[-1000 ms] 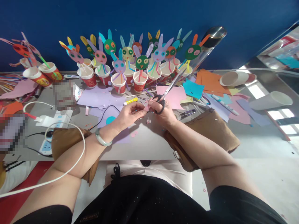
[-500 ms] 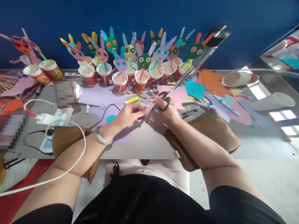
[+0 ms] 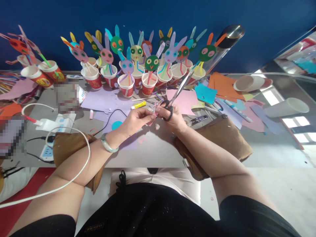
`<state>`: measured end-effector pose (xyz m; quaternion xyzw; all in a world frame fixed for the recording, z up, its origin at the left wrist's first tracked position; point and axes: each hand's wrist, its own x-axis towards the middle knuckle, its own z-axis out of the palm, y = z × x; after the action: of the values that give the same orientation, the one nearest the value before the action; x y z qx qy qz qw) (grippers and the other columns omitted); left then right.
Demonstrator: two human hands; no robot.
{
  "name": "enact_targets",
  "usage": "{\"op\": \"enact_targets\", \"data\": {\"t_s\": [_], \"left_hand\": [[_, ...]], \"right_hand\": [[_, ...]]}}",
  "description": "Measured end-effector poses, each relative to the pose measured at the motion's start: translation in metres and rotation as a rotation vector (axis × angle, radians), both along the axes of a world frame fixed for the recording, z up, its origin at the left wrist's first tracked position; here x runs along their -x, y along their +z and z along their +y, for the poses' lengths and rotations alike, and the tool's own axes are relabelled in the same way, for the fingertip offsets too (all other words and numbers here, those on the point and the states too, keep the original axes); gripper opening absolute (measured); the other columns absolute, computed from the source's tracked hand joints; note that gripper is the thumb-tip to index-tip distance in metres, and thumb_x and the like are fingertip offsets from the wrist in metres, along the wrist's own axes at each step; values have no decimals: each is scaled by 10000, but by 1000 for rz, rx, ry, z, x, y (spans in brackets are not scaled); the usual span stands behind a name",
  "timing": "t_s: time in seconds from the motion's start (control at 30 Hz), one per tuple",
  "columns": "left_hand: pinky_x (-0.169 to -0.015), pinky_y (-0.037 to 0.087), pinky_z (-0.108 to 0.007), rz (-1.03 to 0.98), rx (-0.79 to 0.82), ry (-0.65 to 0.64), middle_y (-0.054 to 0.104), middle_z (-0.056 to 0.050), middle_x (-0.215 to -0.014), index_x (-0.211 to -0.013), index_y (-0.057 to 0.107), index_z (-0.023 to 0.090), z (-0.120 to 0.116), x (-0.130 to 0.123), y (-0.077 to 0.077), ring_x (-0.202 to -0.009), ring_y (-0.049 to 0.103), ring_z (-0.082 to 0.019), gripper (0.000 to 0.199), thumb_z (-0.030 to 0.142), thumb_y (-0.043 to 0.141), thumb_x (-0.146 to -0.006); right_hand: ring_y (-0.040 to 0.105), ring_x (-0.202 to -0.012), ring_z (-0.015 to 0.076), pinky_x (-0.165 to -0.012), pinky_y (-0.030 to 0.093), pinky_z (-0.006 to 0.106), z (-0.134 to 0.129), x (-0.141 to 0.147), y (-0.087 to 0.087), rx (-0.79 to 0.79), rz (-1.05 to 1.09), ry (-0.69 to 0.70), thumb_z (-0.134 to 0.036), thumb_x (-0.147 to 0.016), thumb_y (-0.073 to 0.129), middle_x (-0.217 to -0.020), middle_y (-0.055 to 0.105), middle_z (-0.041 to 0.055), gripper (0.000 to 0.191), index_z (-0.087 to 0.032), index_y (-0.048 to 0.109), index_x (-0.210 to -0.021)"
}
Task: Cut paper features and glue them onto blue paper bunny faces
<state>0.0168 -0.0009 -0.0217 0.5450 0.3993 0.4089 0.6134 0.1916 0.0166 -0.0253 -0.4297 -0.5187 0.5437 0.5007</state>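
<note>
My left hand [image 3: 137, 122], with a pale bangle [image 3: 109, 144] on the wrist, pinches a small pink piece of paper [image 3: 150, 123] between thumb and fingertips. Close against it is my right hand [image 3: 175, 119], whose thumb and forefinger also meet at the paper. Scissors [image 3: 179, 91] with black handles hang on my right fingers, their blades pointing up and away from the paper. The fingers cover most of the paper, so its shape cannot be made out. Pink scraps [image 3: 141, 139] lie on the table [image 3: 153, 156] below.
Behind my hands stand several red-and-white paper cups [image 3: 126, 90] with paper rabbit figures [image 3: 151, 62]. A yellow glue stick or marker [image 3: 138, 105], purple paper [image 3: 98, 100] and pink paper [image 3: 184, 100] lie nearby. A brown cloth bundle [image 3: 222, 140] lies under my right forearm; a white cable [image 3: 87, 158] crosses my left.
My hands have come together at the pink paper, which shows less between the fingers. The scissors have swung somewhat more upright in my right hand.
</note>
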Motion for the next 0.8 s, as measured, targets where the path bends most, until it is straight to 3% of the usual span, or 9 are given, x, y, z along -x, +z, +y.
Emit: {"op": "enact_targets", "data": {"t_s": [0.17,0.3,0.5,0.6,0.8], "left_hand": [[-604,424,-265,-8,-23,-12,609,1,-590,-656,654,159,-1,0,0,-576,530,-102,387,493,812,-772],[-587,394,-250,-41,-45,38,595,12,-579,-654,648,160,2,3,1,-572,509,-94,338,436,794,-786],[-625,434,-257,-146,-75,212,600,22,-583,-658,634,170,7,8,12,-591,532,-97,245,348,761,-767],[-662,468,-278,-168,-81,274,557,42,-542,-651,612,187,10,7,12,-575,530,-98,241,346,739,-781],[-640,472,-276,-148,-103,319,544,45,-549,-666,598,200,13,7,6,-581,543,-100,272,395,736,-796]], "right_hand": [[462,-576,102,-578,370,273,-2,2,-1,-23,0,9,-501,-665,867,-621,580,-31,393,-194,621,-653],[444,-570,101,-560,336,267,-2,-3,9,-74,-39,14,-577,-706,845,-586,514,-39,457,-193,603,-654],[414,-567,107,-538,299,271,1,-25,34,-29,-371,196,-724,-672,797,-611,509,-31,581,-184,587,-725],[419,-610,119,-558,311,268,4,-34,29,5,-602,284,-672,-624,836,-623,501,-31,565,-182,570,-711],[384,-613,120,-558,301,270,11,-46,8,9,-783,331,-648,-623,804,-619,456,-50,527,-200,541,-709]]}}
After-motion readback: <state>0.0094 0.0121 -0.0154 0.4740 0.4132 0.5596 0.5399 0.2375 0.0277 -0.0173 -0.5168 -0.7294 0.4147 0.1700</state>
